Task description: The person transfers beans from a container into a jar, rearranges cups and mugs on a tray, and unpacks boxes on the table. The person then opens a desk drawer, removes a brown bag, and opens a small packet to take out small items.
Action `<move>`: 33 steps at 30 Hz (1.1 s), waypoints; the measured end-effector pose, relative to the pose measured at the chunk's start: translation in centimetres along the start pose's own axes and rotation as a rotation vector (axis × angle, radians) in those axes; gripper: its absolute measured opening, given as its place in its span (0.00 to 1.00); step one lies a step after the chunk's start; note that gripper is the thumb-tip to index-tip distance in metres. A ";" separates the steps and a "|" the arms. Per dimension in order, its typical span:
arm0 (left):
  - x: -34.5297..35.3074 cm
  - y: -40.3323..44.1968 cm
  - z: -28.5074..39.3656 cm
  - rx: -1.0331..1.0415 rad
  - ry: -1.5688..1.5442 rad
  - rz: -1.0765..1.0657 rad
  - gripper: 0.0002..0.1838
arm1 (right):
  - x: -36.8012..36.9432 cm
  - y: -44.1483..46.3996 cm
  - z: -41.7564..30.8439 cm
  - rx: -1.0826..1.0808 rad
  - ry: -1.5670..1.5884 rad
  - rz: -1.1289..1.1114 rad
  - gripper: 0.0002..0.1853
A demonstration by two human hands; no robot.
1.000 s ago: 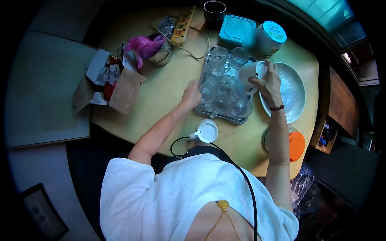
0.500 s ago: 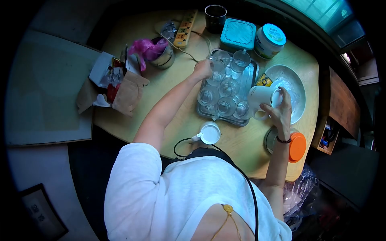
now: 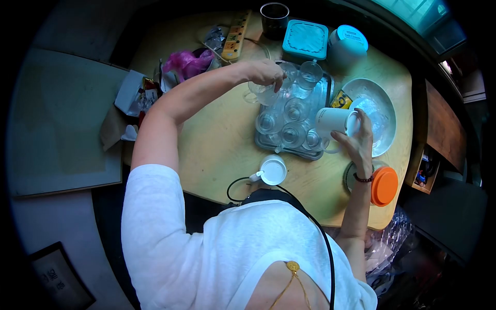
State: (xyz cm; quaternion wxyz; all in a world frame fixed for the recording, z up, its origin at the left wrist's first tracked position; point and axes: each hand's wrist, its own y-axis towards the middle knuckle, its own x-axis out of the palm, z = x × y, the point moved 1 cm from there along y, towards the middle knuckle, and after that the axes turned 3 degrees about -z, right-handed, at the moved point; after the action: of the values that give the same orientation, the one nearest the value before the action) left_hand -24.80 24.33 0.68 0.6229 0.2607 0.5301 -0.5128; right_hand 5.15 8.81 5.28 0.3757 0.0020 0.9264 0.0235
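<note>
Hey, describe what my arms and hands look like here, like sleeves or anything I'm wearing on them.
Loose, plain white short sleeves leave your forearms bare. Your right hand is ungloved, with a dark beaded bracelet at the wrist. Your left hand is ungloved too, with no bracelet visible.
</note>
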 end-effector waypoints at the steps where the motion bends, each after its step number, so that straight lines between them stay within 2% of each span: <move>1: -0.2 0.6 0.2 0.007 0.002 0.001 0.11 | 0.1 0.3 -0.3 -0.006 -0.003 -0.014 0.44; 4: -0.1 2.0 0.7 0.099 -0.038 -0.083 0.09 | 0.4 1.5 -0.9 -0.062 -0.059 0.010 0.44; 7: 2.5 3.0 -0.3 0.122 0.039 -0.029 0.08 | 0.9 3.0 -1.5 -0.053 -0.072 -0.014 0.43; 9: 4.0 3.5 -0.8 0.230 0.008 0.110 0.08 | 1.5 4.1 -1.1 -0.096 -0.111 -0.016 0.43; 11: 4.7 4.3 -0.2 0.195 0.013 0.039 0.07 | 1.8 4.8 -0.9 -0.140 -0.151 -0.019 0.43; 13: 4.8 4.9 0.9 0.037 0.057 -0.121 0.07 | 2.0 5.1 -1.0 -0.127 -0.147 -0.039 0.43; 14: 6.0 5.0 0.6 0.082 0.094 0.048 0.06 | 2.0 5.2 -0.9 -0.128 -0.148 -0.042 0.43; 15: 5.6 5.1 1.0 0.081 0.092 0.049 0.06 | 2.0 5.2 -0.7 -0.119 -0.141 -0.046 0.42; 17: 5.0 5.7 1.7 -0.157 0.024 -0.171 0.06 | 2.0 5.0 -0.5 -0.109 -0.134 -0.051 0.42; 21: 3.0 6.0 1.7 -0.239 -0.132 -0.106 0.07 | 1.3 4.3 0.2 -0.057 -0.132 -0.030 0.43; 23: 3.5 7.3 0.4 -0.259 0.109 0.221 0.09 | 1.2 4.0 0.5 -0.039 -0.122 -0.021 0.43; 24: 3.5 7.6 0.3 -0.255 0.220 0.324 0.09 | 1.1 3.8 0.8 -0.042 -0.108 -0.019 0.44; 25: 3.7 7.8 0.2 -0.252 0.217 0.322 0.09 | 0.9 3.7 1.0 -0.046 -0.094 -0.018 0.44; 27: 3.2 7.8 -0.1 -0.615 0.314 0.540 0.09 | 0.5 3.2 1.2 -0.038 -0.127 -0.008 0.44; 28: 2.5 7.0 0.2 -0.761 0.259 0.516 0.11 | 0.3 3.0 1.2 -0.032 -0.158 0.002 0.45; 29: 2.3 6.5 -0.6 -0.759 0.261 0.514 0.11 | 0.2 2.9 1.3 -0.030 -0.156 0.003 0.45; 31: 3.1 5.8 -3.6 -0.887 -0.061 0.021 0.14 | 0.1 2.7 1.3 -0.030 -0.131 0.003 0.45; 32: 4.5 5.1 -4.5 -0.796 -0.099 0.237 0.15 | 0.1 2.6 1.4 -0.031 -0.128 0.005 0.45; 33: 4.9 4.9 -4.8 -0.798 -0.095 0.238 0.15 | 0.1 2.7 1.4 -0.017 -0.137 -0.009 0.45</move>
State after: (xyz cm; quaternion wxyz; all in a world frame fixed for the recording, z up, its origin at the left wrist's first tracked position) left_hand -22.63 28.35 -6.43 0.7536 0.0345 0.6242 -0.2029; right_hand 5.96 11.57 4.34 0.4383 -0.0037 0.8983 0.0294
